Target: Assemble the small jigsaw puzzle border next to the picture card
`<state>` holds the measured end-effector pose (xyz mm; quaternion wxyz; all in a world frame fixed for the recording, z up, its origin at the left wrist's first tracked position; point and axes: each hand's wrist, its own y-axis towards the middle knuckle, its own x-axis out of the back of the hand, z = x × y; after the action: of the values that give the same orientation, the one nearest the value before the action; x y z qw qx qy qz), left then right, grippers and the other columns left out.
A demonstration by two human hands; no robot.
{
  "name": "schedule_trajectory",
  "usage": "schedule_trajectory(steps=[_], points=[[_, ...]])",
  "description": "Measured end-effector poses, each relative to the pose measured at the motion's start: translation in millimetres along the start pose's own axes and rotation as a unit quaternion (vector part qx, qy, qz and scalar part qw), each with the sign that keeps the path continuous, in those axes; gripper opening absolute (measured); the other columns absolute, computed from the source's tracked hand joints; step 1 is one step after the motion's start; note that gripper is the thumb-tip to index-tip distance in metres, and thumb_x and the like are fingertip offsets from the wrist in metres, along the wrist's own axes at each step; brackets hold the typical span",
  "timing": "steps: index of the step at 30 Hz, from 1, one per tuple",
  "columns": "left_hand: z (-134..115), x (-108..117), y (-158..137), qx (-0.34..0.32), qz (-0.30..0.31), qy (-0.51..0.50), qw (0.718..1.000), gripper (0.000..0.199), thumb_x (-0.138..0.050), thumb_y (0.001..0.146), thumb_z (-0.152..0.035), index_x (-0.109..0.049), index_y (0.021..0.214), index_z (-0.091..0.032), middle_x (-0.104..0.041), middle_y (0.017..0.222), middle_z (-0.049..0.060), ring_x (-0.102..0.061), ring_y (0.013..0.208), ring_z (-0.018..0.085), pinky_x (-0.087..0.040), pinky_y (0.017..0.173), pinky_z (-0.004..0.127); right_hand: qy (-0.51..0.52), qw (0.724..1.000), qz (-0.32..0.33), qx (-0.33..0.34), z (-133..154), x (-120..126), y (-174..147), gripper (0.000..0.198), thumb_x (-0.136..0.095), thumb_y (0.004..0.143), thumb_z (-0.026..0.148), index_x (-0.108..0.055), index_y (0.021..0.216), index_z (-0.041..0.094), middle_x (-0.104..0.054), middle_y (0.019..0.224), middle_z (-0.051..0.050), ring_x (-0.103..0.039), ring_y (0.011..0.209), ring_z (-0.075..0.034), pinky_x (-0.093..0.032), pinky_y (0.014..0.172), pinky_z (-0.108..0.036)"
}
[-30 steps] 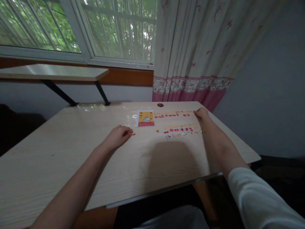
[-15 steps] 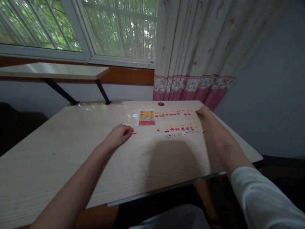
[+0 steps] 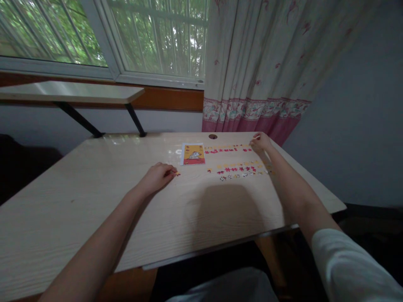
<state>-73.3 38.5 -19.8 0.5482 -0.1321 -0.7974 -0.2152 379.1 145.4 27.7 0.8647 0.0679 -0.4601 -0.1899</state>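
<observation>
My left hand (image 3: 160,177) rests on the desk, thumb and fingertips pinched on a small yellow and red jigsaw puzzle piece (image 3: 178,173). To its upper right lies a picture card (image 3: 194,154) with a white animal on yellow and red. At the far right end of the back rows is my right hand (image 3: 260,141), fingers bent together. A small pale bit shows at its fingertips, seemingly a puzzle piece seen from the back. Red puzzle pieces (image 3: 220,150) lie in a row beside the card. Nearer me are rows of yellow, red and white puzzle pieces (image 3: 241,169).
The wooden desk (image 3: 103,201) stands against a window wall, with a raised shelf (image 3: 72,92) on black legs at the back left. A round cable hole (image 3: 213,136) is near the back edge. A patterned curtain (image 3: 252,84) hangs behind the desk's right part.
My right hand has moved slightly left and away from me, and its fingers have turned inward with a pale bit at the tips. My left hand stays on its piece.
</observation>
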Motion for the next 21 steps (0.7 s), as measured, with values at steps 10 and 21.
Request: schedule_trajectory(steps=[10, 21], points=[[-6, 2, -1, 0.005, -0.005, 0.028, 1.0, 0.024, -0.05, 0.085, -0.026, -0.071, 0.091, -0.017, -0.071, 0.086, 0.008, -0.06, 0.082, 0.024, -0.043, 0.075, 0.033, 0.345, 0.864, 0.349, 0.112, 118, -58, -77, 0.018, -0.062, 0.08, 0.012, -0.064, 0.098, 0.015, -0.065, 0.07, 0.0, -0.058, 0.058, -0.008, -0.049, 0.058, -0.019], [-6, 0, -1, -0.001, -0.013, 0.038, 0.999, 0.021, -0.052, 0.085, -0.025, -0.071, 0.091, -0.018, -0.071, 0.081, 0.007, -0.06, 0.078, 0.022, -0.043, 0.074, 0.032, 0.389, 0.827, 0.403, 0.06, 157, -97, -114, 0.017, -0.075, 0.072, 0.016, -0.059, 0.077, 0.015, -0.063, 0.057, 0.002, -0.055, 0.048, -0.007, -0.045, 0.049, -0.017]])
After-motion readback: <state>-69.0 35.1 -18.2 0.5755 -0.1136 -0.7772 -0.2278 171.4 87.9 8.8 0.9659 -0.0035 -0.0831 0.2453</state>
